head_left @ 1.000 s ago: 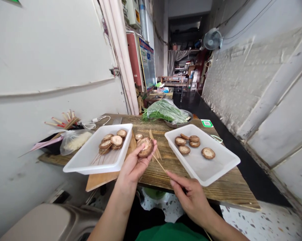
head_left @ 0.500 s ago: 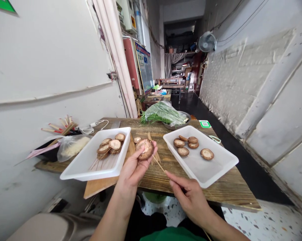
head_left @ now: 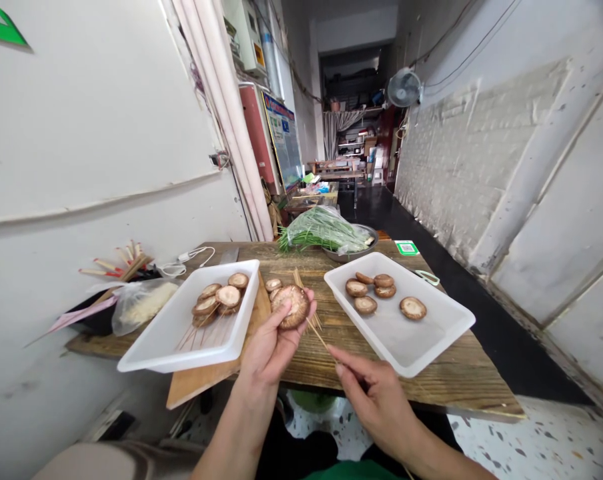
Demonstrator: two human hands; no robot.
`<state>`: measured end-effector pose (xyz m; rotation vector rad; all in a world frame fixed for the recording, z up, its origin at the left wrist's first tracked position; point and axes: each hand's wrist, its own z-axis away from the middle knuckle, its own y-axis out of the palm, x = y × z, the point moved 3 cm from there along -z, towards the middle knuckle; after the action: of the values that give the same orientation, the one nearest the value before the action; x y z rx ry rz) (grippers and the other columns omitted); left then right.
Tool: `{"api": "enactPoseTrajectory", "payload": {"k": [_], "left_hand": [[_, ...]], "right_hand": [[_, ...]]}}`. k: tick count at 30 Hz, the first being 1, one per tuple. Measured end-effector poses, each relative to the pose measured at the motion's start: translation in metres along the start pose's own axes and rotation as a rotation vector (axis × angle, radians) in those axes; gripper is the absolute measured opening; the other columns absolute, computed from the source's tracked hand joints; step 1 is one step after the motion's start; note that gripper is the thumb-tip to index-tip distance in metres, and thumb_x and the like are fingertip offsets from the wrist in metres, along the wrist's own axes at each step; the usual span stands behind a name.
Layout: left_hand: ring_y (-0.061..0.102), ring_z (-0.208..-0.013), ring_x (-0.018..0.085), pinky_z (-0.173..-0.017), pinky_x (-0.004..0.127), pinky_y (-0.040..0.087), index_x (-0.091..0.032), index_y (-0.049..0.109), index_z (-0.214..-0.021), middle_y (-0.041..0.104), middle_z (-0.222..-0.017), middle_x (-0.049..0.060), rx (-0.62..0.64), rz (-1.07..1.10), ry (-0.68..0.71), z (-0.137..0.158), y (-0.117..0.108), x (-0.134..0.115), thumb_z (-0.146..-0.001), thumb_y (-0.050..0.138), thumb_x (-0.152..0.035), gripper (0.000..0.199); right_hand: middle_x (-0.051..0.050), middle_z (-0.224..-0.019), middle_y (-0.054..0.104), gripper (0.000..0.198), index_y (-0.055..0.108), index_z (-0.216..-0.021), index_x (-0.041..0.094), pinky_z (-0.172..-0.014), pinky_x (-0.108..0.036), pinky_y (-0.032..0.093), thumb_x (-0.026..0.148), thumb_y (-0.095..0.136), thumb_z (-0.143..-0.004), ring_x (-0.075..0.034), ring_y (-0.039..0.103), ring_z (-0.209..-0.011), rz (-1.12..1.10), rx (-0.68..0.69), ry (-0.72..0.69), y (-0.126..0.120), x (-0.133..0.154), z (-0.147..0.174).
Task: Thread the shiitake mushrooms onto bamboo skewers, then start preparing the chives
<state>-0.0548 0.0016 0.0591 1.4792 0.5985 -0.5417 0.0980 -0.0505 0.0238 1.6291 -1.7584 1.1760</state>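
Note:
My left hand (head_left: 269, 347) is closed round a large brown shiitake mushroom (head_left: 292, 308), its pale gill side turned partly up. Pinched in my right hand (head_left: 376, 393) is a thin wooden skewer (head_left: 319, 337), its far end at the mushroom's right edge; whether the tip is inside I cannot tell. Behind the held mushroom lie a small mushroom (head_left: 273, 285) and a bundle of loose skewers (head_left: 298, 277). On the left, a white tray (head_left: 191, 360) holds several mushrooms on skewers (head_left: 228, 297). The right white tray (head_left: 426, 340) holds several loose mushrooms (head_left: 413, 308).
Under the left tray a wooden board (head_left: 201, 387) juts past the table edge. Green chives in a plastic bag (head_left: 326, 227) rest on a metal bowl (head_left: 351, 255) at the back. A black container (head_left: 89, 317) and a clear bag (head_left: 144, 307) stand far left, near a white cable (head_left: 194, 257).
The view has shifted slightly. My hands keep nearly the same pose, with the mushroom still in the left and the skewer still in the right.

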Motion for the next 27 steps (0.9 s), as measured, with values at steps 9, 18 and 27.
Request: {"api": "enactPoseTrajectory", "payload": {"k": [9, 18, 27], "left_hand": [[0.056, -0.107, 0.028, -0.091, 0.041, 0.048, -0.006, 0.062, -0.095, 0.065, -0.104, 0.017, 0.013, -0.003, -0.006, 0.004, 0.010, 0.003, -0.078, 0.052, -0.003, 0.019], [0.057, -0.106, 0.029, -0.090, 0.043, 0.048, -0.007, 0.062, -0.094, 0.065, -0.104, 0.016, 0.023, -0.012, -0.007, 0.007, 0.014, 0.008, -0.076, 0.055, -0.003, 0.020], [0.057, -0.107, 0.027, -0.091, 0.042, 0.048, -0.010, 0.062, -0.095, 0.065, -0.106, 0.014, 0.080, -0.054, -0.012, 0.005, 0.013, 0.001, -0.078, 0.054, -0.006, 0.020]], "right_hand": [[-0.004, -0.058, 0.061, 0.035, 0.066, -0.109, 0.012, -0.056, -0.026, 0.051, 0.026, 0.044, -0.086, -0.017, 0.060, -0.055, 0.035, -0.048, 0.017, 0.002, 0.002, 0.001], [-0.001, -0.050, 0.053, 0.036, 0.065, -0.111, 0.013, -0.046, -0.023, 0.045, 0.028, 0.041, -0.087, -0.014, 0.051, -0.047, 0.024, -0.055, 0.017, 0.004, 0.000, -0.001], [0.000, -0.050, 0.049, 0.037, 0.065, -0.110, 0.011, -0.044, -0.022, 0.042, 0.029, 0.042, -0.087, -0.012, 0.044, -0.045, -0.021, -0.054, 0.049, 0.007, 0.002, -0.007]]}}
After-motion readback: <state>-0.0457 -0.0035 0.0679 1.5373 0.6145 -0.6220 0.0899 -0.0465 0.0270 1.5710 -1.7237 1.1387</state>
